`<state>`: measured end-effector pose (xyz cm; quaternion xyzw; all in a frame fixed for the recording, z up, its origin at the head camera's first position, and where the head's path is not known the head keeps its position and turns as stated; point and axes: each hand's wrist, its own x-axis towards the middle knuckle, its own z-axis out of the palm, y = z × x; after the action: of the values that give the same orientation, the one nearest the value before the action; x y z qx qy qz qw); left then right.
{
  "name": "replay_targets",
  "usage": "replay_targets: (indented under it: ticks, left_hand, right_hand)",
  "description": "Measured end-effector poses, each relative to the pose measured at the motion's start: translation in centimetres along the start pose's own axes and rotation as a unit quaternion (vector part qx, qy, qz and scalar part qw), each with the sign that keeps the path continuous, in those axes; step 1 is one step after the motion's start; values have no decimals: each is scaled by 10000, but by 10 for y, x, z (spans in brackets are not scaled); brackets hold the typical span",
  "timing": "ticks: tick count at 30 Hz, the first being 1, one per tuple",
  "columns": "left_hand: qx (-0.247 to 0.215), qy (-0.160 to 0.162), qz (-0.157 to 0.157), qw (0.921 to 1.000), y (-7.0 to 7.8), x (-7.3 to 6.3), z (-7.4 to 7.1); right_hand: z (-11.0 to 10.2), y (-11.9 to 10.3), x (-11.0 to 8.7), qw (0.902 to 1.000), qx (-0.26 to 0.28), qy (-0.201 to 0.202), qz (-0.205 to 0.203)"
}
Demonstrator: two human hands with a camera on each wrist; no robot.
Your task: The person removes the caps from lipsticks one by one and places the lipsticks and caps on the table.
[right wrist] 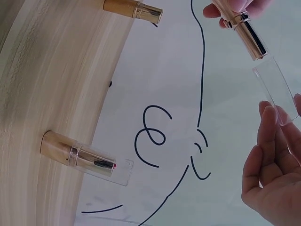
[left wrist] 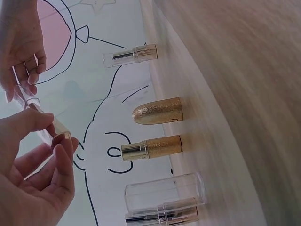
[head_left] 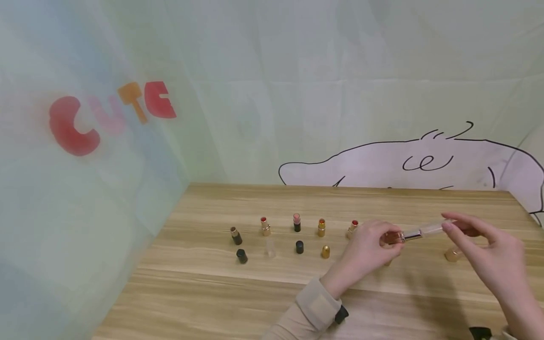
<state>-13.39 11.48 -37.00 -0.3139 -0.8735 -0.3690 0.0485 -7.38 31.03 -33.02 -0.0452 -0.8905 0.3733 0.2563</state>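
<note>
My left hand (head_left: 361,250) pinches a lipstick (head_left: 411,235) by its base, raised above the table and lying nearly level. Its shiny metal upper part points toward my right hand (head_left: 497,250), whose thumb and fingers pinch the far end of a clear cap (head_left: 432,229). In the right wrist view the cap's rim (right wrist: 263,68) stands in line with the lipstick's tip, with a slight gap between them. A lipstick wearing a clear cap (right wrist: 84,157) stands on the table by my right hand.
Left of my hands on the wooden table (head_left: 204,293) stand several uncapped lipsticks, among them a pink one (head_left: 296,222) and a gold one (head_left: 321,227). Loose caps stand before them, including a black cap (head_left: 242,256) and a gold bullet-shaped cap (head_left: 326,251). A printed cloth (head_left: 297,94) hangs behind.
</note>
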Motion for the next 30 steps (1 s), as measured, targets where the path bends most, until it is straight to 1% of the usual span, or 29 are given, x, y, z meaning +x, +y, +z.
replay_targets:
  ticks: [5,9,16,20,22,25,28,30]
  left_hand:
    - [113,-46,-37,9999,0,1,2]
    - [66,-96,-104,9999,-1,1,4]
    - [-423,-260,-396,9980,2,2,9]
    - [-589,-285,-438,9969,5,4,11]
    - [-454,-265,-432,9977,8,5,12]
    - [-94,-231,-414,9988,11,8,14]
    - [277,-214,-312,9989,13,12,16]
    - [397,-254,-212,9987,15,15,19]
  right_hand:
    - [-3,3,0,9999,-77,-32,113]
    - [-5,8,-2,9997,-48,-66,214]
    - [-10,15,-6,9995,65,-67,296]
    - [-13,19,-9,9990,-37,-92,442]
    - [-14,22,-10,9986,-138,-125,501]
    - [-15,27,-11,9979,-268,-164,573]
    - [-16,32,-13,9977,-250,-182,611]
    - [-16,35,-15,9974,-283,-208,630]
